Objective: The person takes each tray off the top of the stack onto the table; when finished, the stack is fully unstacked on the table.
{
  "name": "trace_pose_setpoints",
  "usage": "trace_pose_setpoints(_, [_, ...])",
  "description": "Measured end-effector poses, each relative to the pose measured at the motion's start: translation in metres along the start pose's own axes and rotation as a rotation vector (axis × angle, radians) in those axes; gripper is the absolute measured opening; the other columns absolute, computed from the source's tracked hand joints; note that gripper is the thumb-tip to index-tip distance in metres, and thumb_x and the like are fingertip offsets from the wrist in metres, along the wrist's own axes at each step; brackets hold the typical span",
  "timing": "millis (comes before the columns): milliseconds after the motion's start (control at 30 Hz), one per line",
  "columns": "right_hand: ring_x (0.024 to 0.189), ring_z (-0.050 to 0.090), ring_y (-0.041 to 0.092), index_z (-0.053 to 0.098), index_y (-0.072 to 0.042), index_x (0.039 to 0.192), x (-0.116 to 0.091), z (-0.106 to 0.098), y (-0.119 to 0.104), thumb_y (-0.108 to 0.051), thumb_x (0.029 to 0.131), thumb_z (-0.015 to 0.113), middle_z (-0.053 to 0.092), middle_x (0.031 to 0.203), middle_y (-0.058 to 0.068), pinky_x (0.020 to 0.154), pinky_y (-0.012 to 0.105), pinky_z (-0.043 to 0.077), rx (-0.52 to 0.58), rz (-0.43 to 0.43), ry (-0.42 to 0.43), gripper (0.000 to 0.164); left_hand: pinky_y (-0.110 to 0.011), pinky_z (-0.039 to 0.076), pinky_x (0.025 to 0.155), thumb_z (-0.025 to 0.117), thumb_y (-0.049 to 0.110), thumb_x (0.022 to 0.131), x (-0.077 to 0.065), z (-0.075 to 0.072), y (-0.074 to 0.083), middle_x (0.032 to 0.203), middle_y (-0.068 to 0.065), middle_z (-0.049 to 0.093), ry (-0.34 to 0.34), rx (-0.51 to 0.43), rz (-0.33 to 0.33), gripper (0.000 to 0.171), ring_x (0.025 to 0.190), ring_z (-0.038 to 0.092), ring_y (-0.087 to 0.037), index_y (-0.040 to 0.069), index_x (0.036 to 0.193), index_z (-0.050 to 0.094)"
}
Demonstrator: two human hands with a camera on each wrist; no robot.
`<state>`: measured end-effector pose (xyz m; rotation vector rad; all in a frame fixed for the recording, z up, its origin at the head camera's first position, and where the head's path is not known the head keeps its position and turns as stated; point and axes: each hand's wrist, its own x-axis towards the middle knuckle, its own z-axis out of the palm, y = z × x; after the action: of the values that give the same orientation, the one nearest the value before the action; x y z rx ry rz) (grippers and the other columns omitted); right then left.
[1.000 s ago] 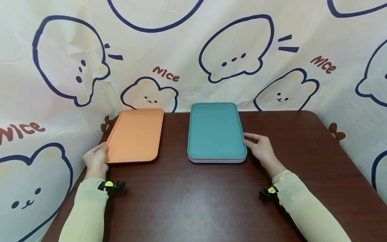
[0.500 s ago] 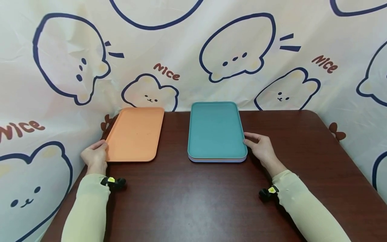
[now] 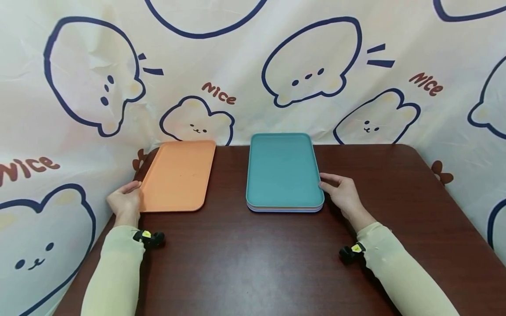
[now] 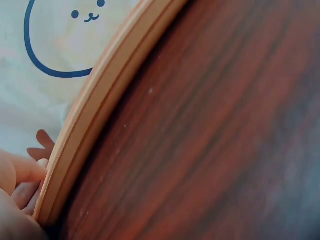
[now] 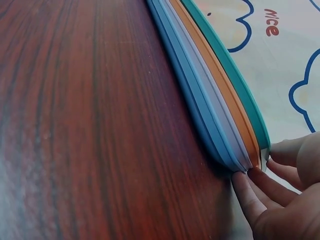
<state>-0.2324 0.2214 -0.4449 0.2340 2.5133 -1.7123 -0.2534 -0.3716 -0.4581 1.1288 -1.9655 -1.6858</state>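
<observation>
A flat orange tray [image 3: 178, 177] lies at the back left of the table. My left hand [image 3: 124, 202] grips its left edge near the front corner; in the left wrist view its fingertips [image 4: 37, 172] meet the tray's rim. Right of it stands a stack of trays, with a teal tray [image 3: 283, 171] on top. Below that, the right wrist view shows an orange tray [image 5: 245, 130], a lilac tray [image 5: 220, 115] and blue layers [image 5: 185, 80]. My right hand [image 3: 345, 197] holds the stack's right edge, its fingertips spread over the layers from teal down to blue.
The dark brown wooden table [image 3: 253, 259] reaches back to a white cloth [image 3: 245, 57] printed with bears. A strip of tabletop separates the orange tray from the stack. Small black cameras [image 3: 152, 239] sit at both wrists.
My left hand and the orange tray have shifted very slightly, along with a small shift of the whole view. My right hand keeps its place on the stack.
</observation>
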Motion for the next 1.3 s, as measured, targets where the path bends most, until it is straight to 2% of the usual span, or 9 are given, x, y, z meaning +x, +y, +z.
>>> trace_pose_setpoints(67, [0.162, 0.032, 0.032, 0.061, -0.007, 0.153, 0.000, -0.001, 0.000, -0.018, 0.108, 0.066, 0.044, 0.170, 0.016, 0.125, 0.052, 0.044, -0.002, -0.002, -0.001, 0.046, -0.032, 0.049, 0.121, 0.063, 0.007, 0.105, -0.001, 0.000, 0.001, 0.113, 0.009, 0.081, -0.028, 0.098, 0.038, 0.040, 0.134, 0.066, -0.016, 0.011, 0.145, 0.070])
trace_pose_setpoints(167, [0.162, 0.033, 0.033, 0.061, -0.007, 0.153, 0.000, -0.001, 0.000, -0.019, 0.108, 0.065, 0.044, 0.170, 0.016, 0.124, 0.052, 0.045, -0.008, -0.004, -0.003, 0.047, -0.038, 0.048, 0.122, 0.054, 0.014, 0.110, -0.004, -0.004, 0.002, 0.151, -0.006, 0.067, -0.076, 0.239, 0.115, 0.044, 0.147, 0.057, -0.025, 0.010, 0.152, 0.063])
trace_pose_setpoints(233, [0.162, 0.033, 0.033, 0.060, -0.007, 0.154, -0.001, -0.001, -0.001, -0.019, 0.109, 0.065, 0.044, 0.170, 0.016, 0.123, 0.053, 0.045, -0.011, -0.003, -0.008, 0.047, -0.041, 0.047, 0.123, 0.050, 0.016, 0.111, -0.008, -0.006, 0.004, 0.159, -0.013, 0.060, -0.094, 0.266, 0.168, 0.045, 0.149, 0.053, -0.029, 0.010, 0.154, 0.060])
trace_pose_setpoints(300, [0.162, 0.033, 0.034, 0.060, -0.006, 0.154, -0.002, -0.001, -0.002, -0.019, 0.109, 0.065, 0.044, 0.170, 0.017, 0.123, 0.053, 0.044, -0.013, -0.002, -0.012, 0.047, -0.043, 0.047, 0.122, 0.049, 0.018, 0.111, -0.016, -0.005, 0.008, 0.160, -0.015, 0.059, -0.101, 0.257, 0.215, 0.046, 0.148, 0.053, -0.030, 0.010, 0.154, 0.060])
trace_pose_setpoints(467, [0.159, 0.037, 0.032, 0.059, -0.006, 0.154, -0.003, -0.004, -0.002, -0.020, 0.109, 0.064, 0.045, 0.169, 0.017, 0.119, 0.045, 0.049, -0.010, 0.003, -0.015, 0.048, -0.024, 0.052, 0.107, 0.056, 0.018, 0.111, -0.043, 0.013, 0.021, 0.152, -0.011, 0.066, -0.155, 0.134, 0.310, 0.040, 0.130, 0.064, -0.013, 0.007, 0.148, 0.066])
trace_pose_setpoints(633, [0.155, 0.043, 0.028, 0.059, -0.006, 0.155, -0.004, -0.005, -0.002, -0.021, 0.110, 0.064, 0.049, 0.166, 0.015, 0.100, 0.020, 0.053, -0.003, -0.001, -0.014, 0.048, -0.023, 0.055, 0.111, 0.060, 0.017, 0.110, -0.068, 0.033, 0.029, 0.150, -0.012, 0.067, -0.322, 0.021, 0.304, 0.041, 0.119, 0.068, -0.003, 0.003, 0.149, 0.064])
trace_pose_setpoints(900, [0.153, 0.046, 0.026, 0.059, -0.007, 0.155, -0.006, -0.005, -0.003, -0.023, 0.109, 0.064, 0.055, 0.162, 0.014, 0.109, 0.026, 0.053, 0.013, -0.027, -0.006, 0.048, -0.021, 0.056, 0.108, 0.058, 0.009, 0.110, -0.107, 0.068, 0.027, 0.154, -0.027, 0.059, -0.571, -0.047, 0.337, 0.045, 0.124, 0.069, -0.010, -0.008, 0.152, 0.054])
trace_pose_setpoints(1067, [0.153, 0.046, 0.028, 0.058, -0.006, 0.156, -0.006, -0.006, -0.002, -0.022, 0.110, 0.063, 0.053, 0.164, 0.016, 0.100, 0.017, 0.052, -0.003, -0.033, -0.017, 0.049, -0.031, 0.053, 0.117, 0.059, 0.009, 0.110, -0.134, 0.095, 0.024, 0.154, -0.023, 0.061, -0.703, 0.027, 0.338, 0.044, 0.141, 0.062, -0.029, -0.003, 0.152, 0.056])
trace_pose_setpoints(1300, [0.147, 0.053, 0.031, 0.054, -0.004, 0.158, -0.005, -0.002, 0.000, -0.021, 0.109, 0.063, 0.051, 0.164, 0.020, 0.104, 0.027, 0.057, -0.052, -0.048, -0.045, 0.052, -0.051, 0.046, 0.124, 0.063, 0.012, 0.108, -0.169, 0.132, 0.019, 0.154, -0.018, 0.062, -0.829, 0.119, 0.359, 0.045, 0.145, 0.059, -0.033, 0.002, 0.152, 0.058])
